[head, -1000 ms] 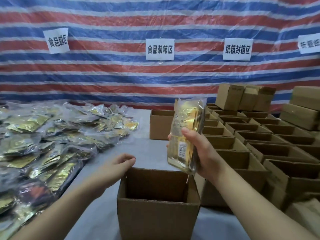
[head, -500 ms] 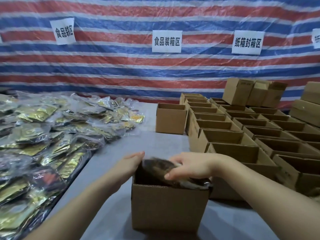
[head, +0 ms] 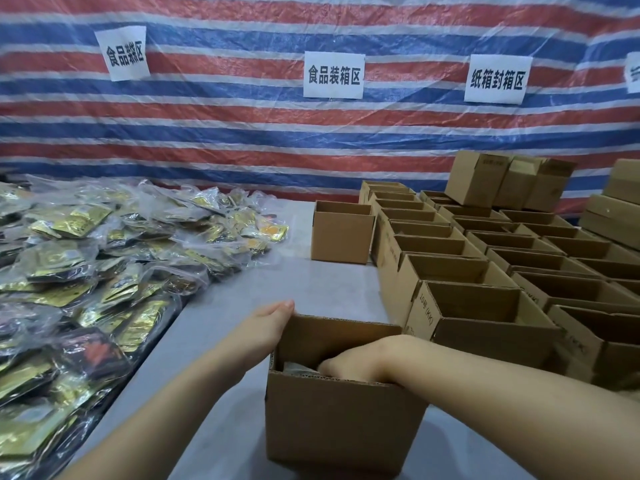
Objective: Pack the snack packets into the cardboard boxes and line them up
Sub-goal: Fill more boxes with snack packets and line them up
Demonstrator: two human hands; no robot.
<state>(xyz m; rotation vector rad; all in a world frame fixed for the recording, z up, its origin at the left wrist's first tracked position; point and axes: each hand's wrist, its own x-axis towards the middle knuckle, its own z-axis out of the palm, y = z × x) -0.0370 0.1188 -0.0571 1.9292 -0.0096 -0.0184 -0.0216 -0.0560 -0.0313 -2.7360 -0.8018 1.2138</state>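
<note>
An open cardboard box (head: 339, 424) stands on the grey table right in front of me. My left hand (head: 266, 327) rests flat against its left outer wall, fingers straight. My right hand (head: 360, 358) reaches down inside the box, its fingers curled onto a snack packet (head: 296, 368). Only a pale sliver of the packet shows beside the knuckles. The box's front wall hides the fingertips. A big heap of gold and black snack packets (head: 104, 271) in clear wrap covers the left of the table.
Rows of open cardboard boxes (head: 485, 271) fill the right side, close to my box. A lone open box (head: 341, 237) stands further back in the middle. Closed boxes (head: 485, 178) are stacked behind the rows. A striped tarp with paper signs hangs at the back.
My right hand brought the packet down from above the box and pushed it inside. My left hand moved up against the box's left wall.
</note>
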